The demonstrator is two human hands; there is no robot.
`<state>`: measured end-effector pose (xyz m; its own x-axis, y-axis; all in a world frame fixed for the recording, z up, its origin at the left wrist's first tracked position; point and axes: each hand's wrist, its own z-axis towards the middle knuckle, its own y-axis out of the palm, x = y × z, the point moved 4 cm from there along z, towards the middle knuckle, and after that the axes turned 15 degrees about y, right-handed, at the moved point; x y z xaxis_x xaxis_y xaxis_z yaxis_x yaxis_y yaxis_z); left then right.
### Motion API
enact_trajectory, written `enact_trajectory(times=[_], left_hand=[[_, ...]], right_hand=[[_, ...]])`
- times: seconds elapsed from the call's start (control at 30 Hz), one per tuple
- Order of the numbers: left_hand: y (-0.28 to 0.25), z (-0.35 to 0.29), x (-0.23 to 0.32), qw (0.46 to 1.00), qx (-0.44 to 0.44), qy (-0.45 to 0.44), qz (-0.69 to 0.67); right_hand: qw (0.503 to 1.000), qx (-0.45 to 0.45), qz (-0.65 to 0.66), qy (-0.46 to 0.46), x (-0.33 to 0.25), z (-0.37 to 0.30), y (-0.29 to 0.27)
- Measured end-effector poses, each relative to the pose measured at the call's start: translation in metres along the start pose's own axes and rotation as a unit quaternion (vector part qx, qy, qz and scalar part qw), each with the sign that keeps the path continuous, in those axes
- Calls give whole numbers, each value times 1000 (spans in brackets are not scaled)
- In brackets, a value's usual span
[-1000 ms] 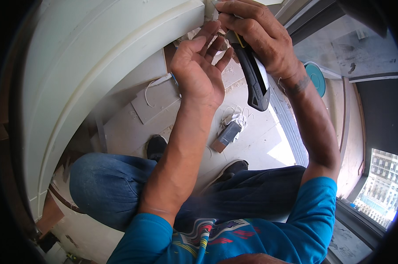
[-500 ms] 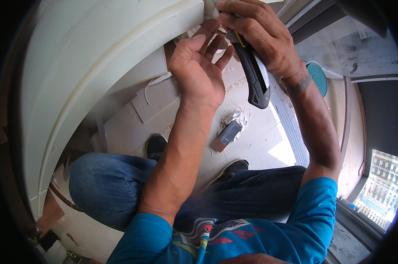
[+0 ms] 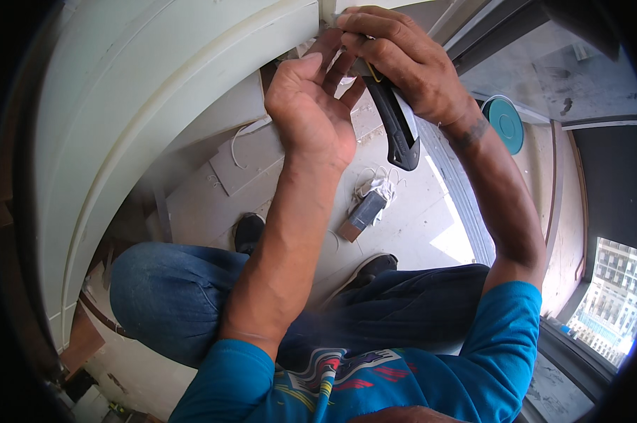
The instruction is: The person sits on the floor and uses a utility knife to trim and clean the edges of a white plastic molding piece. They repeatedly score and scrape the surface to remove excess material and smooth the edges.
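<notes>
My right hand (image 3: 410, 67) is closed around a utility knife (image 3: 394, 127) with a black and silver handle and a bit of yellow near its front. The handle hangs down below the palm. The knife's front end is hidden behind my fingers, close to the corner of a pale cream panel (image 3: 192, 84). Beside it my left hand (image 3: 311, 113) is raised palm up, fingers apart and stretched toward that same corner. Its fingertips lie partly behind the right hand's fingers, and I cannot tell whether they touch the panel.
On the pale floor (image 3: 318, 204) between my shoes lies a dark box-shaped block (image 3: 364, 217) with white cord and crumpled white material. A grey board (image 3: 251, 158) lies near the panel. To the right are a teal round lid (image 3: 504, 127), a dark floor track (image 3: 466, 190) and a window (image 3: 611, 303).
My right hand and the utility knife have shifted slightly left. My left hand has moved a little left too, its fingers still spread.
</notes>
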<state>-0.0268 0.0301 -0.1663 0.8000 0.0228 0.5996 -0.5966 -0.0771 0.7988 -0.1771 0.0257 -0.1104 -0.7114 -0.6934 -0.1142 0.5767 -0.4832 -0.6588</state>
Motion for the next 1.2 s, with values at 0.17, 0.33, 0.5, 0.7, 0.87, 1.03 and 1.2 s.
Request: enact_trajectory(times=[0.17,0.33,0.5,0.7,0.87,1.03,1.2], left_hand=[[5,-1,-2,1000,6,1,7],[-2,-1,-3,1000,8,-13,-5],[1,0,0,999,-19,-18,-26],[0,-1,-1,1000,-13,-11,-10],[4,-3,-2,1000,3,-4,4],[3,-2,0,1000,9,-2,6],[7,-3,0,1000,-13,6,5]], right_hand=[[998,-54,-7,16,0,-12,5],[1000,-24,14,13,-10,-8,-3],[999,27,0,-21,-6,9,-17],[1000,18,-15,-21,-6,10,-13],[999,17,-19,-27,0,3,-5],[1000,5,-1,-10,-3,5,-4],[1000,-9,4,2,1,-6,4]])
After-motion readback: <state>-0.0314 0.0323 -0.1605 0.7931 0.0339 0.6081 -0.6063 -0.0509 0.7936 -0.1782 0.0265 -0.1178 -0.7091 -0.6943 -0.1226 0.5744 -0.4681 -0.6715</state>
